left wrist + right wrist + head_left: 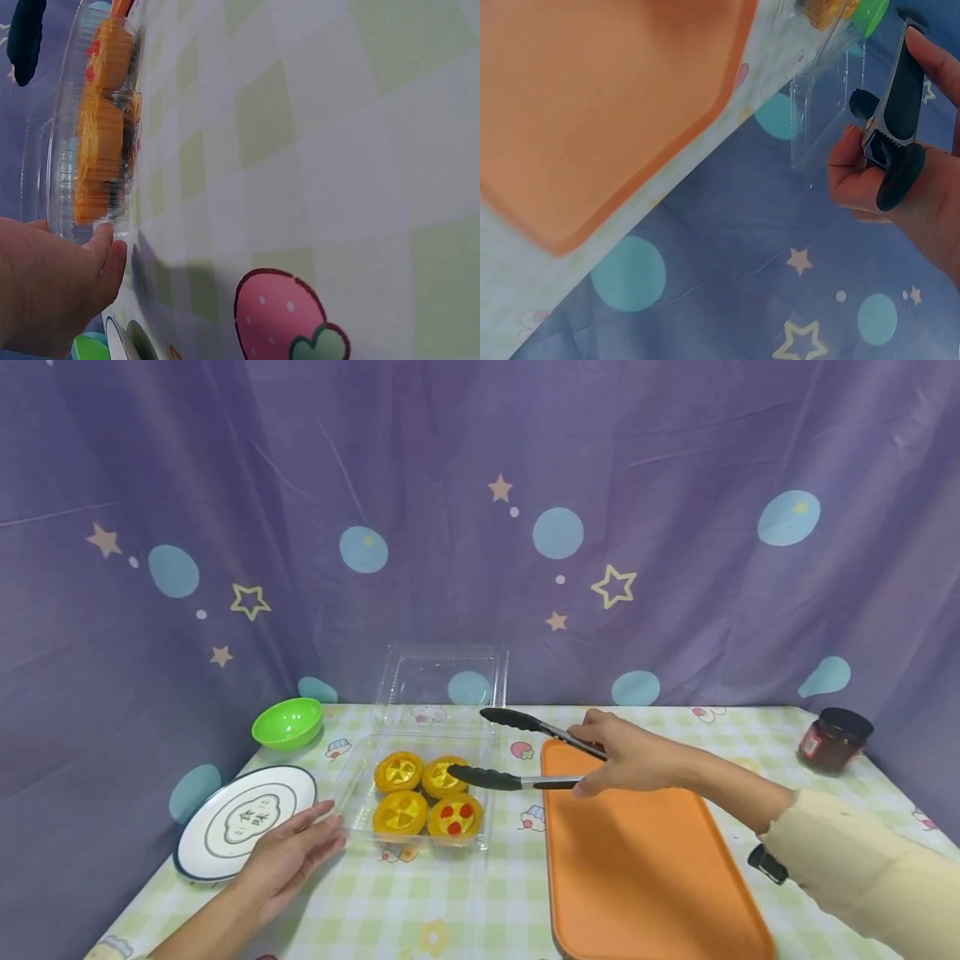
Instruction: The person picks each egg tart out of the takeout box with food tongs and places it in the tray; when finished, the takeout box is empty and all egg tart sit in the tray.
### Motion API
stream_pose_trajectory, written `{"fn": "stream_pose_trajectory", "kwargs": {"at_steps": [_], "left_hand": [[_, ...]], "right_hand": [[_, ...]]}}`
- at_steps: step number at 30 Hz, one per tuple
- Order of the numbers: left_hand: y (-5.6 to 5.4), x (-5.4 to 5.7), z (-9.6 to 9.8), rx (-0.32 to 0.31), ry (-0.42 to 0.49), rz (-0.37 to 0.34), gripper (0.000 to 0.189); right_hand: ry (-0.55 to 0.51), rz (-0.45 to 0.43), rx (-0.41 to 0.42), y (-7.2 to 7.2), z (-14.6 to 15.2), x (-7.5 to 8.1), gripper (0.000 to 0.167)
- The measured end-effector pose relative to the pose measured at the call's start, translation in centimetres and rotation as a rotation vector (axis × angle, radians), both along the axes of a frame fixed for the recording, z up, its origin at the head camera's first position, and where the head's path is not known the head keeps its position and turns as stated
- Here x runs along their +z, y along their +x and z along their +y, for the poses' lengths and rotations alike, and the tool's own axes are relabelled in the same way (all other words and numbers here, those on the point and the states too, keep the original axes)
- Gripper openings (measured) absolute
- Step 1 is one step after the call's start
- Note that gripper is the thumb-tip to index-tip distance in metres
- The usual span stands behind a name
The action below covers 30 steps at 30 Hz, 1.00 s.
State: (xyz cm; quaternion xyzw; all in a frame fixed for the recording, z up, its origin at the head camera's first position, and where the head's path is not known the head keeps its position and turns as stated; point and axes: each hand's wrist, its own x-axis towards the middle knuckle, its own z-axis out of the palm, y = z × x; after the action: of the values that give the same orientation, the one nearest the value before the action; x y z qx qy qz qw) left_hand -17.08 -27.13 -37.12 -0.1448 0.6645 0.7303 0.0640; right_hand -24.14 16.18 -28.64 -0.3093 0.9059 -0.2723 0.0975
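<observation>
My right hand (633, 756) grips a pair of black-tipped metal tongs (487, 778), its two arms spread apart. Their lower tip is over the back right tart in a clear plastic box (358, 806); the upper tip hangs higher, in front of the raised lid (480, 668). Several toy-like egg tarts (400, 812) sit in the box, most with a yellow wedge pattern and one tart (456, 817) with red spots. At the box's left side, my left hand (292, 858) touches the wall with fairly straight fingers, as the left wrist view shows.
An orange tray (637, 868) lies right of the box, under my right hand. To the left are a white plate (198, 835) with a dark rim and a green bowl (288, 724). A dark-lidded jar (835, 741) stands far right. A purple curtain (480, 443) hangs behind the checked tablecloth.
</observation>
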Motion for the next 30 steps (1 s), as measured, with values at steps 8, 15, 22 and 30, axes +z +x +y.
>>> {"fn": "stream_pose_trajectory", "kwargs": {"at_steps": [8, 15, 22, 30], "left_hand": [[0.0, 0.0, 0.0, -0.005, 0.000, 0.005, 0.062], [0.0, -0.1, 0.0, -0.001, -0.001, 0.000, 0.062], [0.0, 0.0, 0.0, 0.001, 0.006, -0.005, 0.063], [0.0, 0.0, -0.1, -0.002, 0.002, 0.000, 0.063]], "right_hand": [[0.024, -0.032, 0.017, 0.0, -1.8, -0.5, 0.082], [0.042, -0.033, 0.023, -0.1, -3.0, -0.9, 0.082], [0.081, -0.027, 0.046, -0.1, -4.2, -0.8, 0.080], [0.120, -0.001, 0.084, -0.1, -5.7, -0.4, 0.078]]}}
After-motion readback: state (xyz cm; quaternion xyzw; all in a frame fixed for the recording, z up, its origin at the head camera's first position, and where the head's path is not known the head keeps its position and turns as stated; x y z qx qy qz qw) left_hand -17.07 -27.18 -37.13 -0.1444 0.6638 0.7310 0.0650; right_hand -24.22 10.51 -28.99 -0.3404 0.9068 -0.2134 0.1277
